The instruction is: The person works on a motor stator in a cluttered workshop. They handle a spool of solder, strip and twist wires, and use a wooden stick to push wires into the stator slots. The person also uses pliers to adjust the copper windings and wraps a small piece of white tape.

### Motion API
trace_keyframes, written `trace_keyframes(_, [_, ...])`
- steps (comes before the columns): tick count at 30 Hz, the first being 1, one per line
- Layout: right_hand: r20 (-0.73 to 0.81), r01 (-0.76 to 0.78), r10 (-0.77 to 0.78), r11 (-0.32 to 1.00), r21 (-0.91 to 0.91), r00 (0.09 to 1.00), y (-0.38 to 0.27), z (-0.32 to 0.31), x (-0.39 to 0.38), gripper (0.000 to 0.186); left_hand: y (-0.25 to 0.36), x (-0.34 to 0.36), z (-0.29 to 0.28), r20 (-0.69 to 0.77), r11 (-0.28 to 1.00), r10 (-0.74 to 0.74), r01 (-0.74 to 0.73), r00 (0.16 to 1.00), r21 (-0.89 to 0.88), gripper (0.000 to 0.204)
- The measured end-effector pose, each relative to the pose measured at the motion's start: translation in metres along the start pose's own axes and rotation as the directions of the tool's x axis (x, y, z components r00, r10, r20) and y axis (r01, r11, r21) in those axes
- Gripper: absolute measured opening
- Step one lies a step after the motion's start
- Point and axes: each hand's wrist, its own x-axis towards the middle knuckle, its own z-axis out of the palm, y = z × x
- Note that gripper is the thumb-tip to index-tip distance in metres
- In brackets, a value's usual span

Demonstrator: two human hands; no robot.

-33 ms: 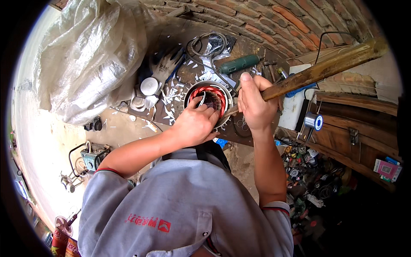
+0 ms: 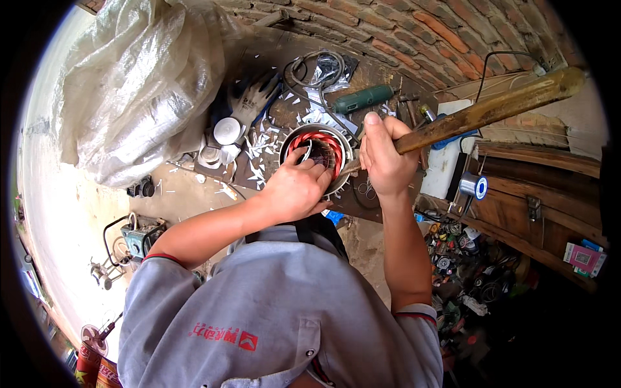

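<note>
A round metal motor stator [image 2: 349, 155] with a ring of twisted red windings [image 2: 337, 152] sits on the dark bench top. My left hand [image 2: 291, 189] grips its near side, with curled fingers reaching inside against the windings and the thumb outside the rim. Beside those fingers a thin white strip [image 2: 307, 152] curves within the stator; the fingertips are partly hidden. Closed around a long wooden stick [image 2: 488, 116], my right hand [image 2: 388, 158] has its thumb pointing up along it. The stick slants from the upper right, its narrow lower end meeting the stator's right rim.
Behind the stator lie a green power tool [image 2: 363, 99] and a coiled grey cable [image 2: 336, 64]. White paper scraps, work gloves [image 2: 252, 103] and a white roll [image 2: 226, 130] spread leftward. Scissors [image 2: 367, 190] lie close right; a solder spool [image 2: 479, 186] stands farther right. A brick wall [image 2: 388, 32] bounds the back.
</note>
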Motion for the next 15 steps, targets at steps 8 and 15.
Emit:
trace_keyframes(8, [0.610, -0.041, -0.290, 0.882, 0.469, 0.737, 0.014, -0.028, 0.023, 0.042, -0.003, -0.001, 0.004, 0.009, 0.999, 0.004, -0.003, 1.000, -0.036, 0.054])
trace_keyframes(15, [0.418, -0.014, -0.154, 0.928, 0.373, 0.895, 0.013, -0.037, 0.006, 0.042, -0.003, -0.001, 0.003, -0.003, 0.999, -0.010, 0.010, 1.000, -0.036, 0.051])
